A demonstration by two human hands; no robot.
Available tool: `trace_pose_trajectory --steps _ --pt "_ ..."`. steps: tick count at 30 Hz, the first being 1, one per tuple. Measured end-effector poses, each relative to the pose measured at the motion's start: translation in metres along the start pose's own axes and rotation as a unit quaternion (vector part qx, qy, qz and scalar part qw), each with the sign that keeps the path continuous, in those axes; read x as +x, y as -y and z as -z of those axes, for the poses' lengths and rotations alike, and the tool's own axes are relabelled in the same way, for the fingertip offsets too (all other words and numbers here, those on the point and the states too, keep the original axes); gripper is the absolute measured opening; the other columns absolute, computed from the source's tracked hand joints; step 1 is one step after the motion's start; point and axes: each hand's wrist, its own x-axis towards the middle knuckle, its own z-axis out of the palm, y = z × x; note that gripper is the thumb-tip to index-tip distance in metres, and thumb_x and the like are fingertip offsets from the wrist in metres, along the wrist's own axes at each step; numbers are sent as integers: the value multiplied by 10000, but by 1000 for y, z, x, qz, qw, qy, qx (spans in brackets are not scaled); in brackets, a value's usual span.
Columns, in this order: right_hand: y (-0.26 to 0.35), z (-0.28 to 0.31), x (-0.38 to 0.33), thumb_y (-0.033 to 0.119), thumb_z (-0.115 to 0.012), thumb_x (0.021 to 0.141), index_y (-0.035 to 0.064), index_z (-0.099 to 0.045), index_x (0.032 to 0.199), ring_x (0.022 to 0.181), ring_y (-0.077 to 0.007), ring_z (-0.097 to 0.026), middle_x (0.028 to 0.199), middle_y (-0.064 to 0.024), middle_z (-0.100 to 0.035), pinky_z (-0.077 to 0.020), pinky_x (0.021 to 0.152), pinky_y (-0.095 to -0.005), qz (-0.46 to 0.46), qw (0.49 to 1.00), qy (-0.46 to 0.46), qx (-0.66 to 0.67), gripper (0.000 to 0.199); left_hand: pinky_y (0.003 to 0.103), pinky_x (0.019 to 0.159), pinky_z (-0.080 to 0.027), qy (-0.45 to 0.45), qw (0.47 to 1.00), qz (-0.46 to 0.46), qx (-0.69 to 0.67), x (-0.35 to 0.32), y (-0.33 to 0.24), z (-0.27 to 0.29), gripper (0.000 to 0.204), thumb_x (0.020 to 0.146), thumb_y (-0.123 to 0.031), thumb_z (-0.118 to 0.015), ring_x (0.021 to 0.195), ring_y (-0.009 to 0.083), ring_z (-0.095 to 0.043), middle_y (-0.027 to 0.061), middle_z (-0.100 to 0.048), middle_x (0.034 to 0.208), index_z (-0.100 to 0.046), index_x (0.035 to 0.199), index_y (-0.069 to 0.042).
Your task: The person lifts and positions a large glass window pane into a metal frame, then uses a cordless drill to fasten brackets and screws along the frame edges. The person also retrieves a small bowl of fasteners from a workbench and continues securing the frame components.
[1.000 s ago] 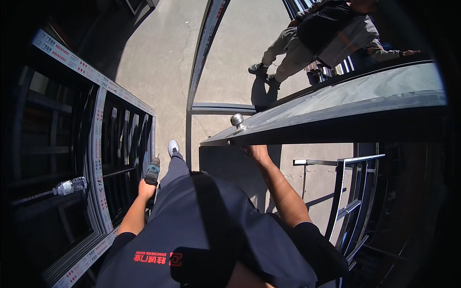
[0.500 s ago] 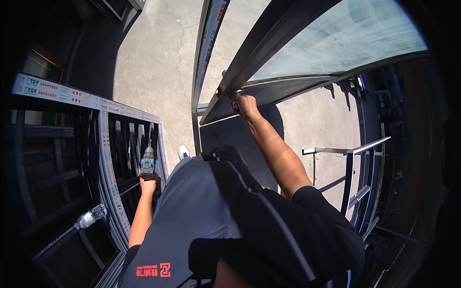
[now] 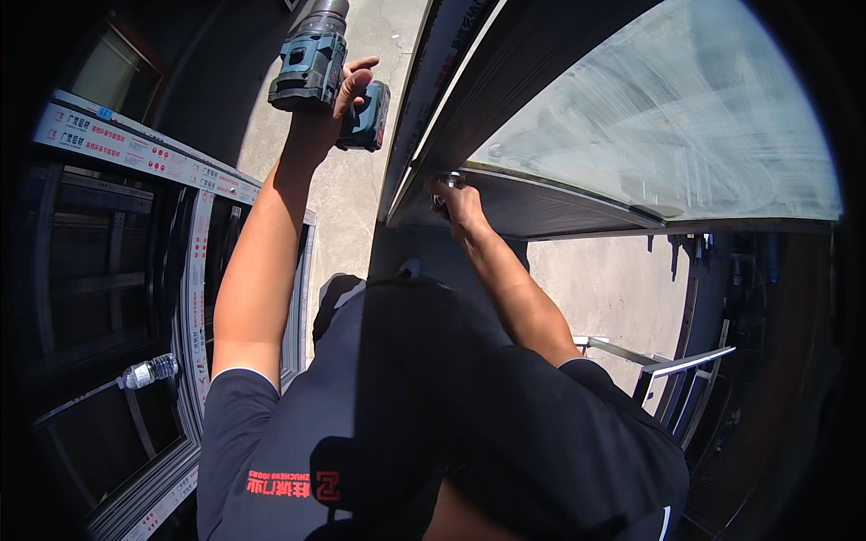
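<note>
At far left, the left hand (image 3: 338, 95) is gripping a teal and black cordless drill (image 3: 320, 63), raised beside the dark metal frame (image 3: 424, 135) of a glazed panel. Right hand (image 3: 458, 206) is closing its fingers around a small silver fitting (image 3: 451, 179) on the frame's near edge. Clear plastic water bottle (image 3: 149, 371) is lying among stacked frames at near left.

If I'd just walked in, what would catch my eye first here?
Probably the blue-grey cordless drill, raised high near the top edge in the left hand. Next, the big smeared glass pane in its dark frame at upper right, where the right hand grips a small metal fitting at the frame's edge.
</note>
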Motion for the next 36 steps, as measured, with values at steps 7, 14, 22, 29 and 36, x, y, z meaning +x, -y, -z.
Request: trace_pose_trajectory --steps 7,14,22,29,36 --pt "3 1 11 137 -740 818 42 -661 897 599 -133 -546 733 -23 -593 -431 543 -302 13 1000 -13 17 147 311 795 -559 80 995 39 -49 27 -7 -20 728 856 -645 -731 962 128 -683 71 -720 1179 -664 1305 -76" --pt "24 -2 36 148 -755 798 20 -668 836 612 -143 -561 728 -31 -606 -447 559 -297 22 998 -41 41 159 314 839 -551 166 981 97 -35 63 -6 -13 462 947 -312 -748 927 127 -696 59 -717 1050 -646 1353 -116" --pt "21 2 45 133 -780 847 86 -632 914 656 -105 -574 761 1 -599 -445 590 -263 39 986 27 163 170 302 824 -541 149 984 83 -54 70 13 -21 601 902 -204 -787 847 117 -681 41 -691 990 -546 1417 -10" --pt "11 21 39 152 -805 870 52 -617 1125 810 -134 -673 941 -27 -684 -562 755 -285 77 978 98 168 333 227 716 -466 103 989 106 0 32 20 -21 473 998 -296 -675 701 44 -539 -33 -583 786 -619 1379 -22" --pt "-66 67 81 204 -852 823 -31 -598 1295 963 -194 -709 1108 -117 -722 -575 837 -318 53 969 171 -172 585 256 698 -423 -3 955 273 118 -134 49 26 459 1006 -428 -632 693 66 -528 -1 -654 798 -726 1189 -18"
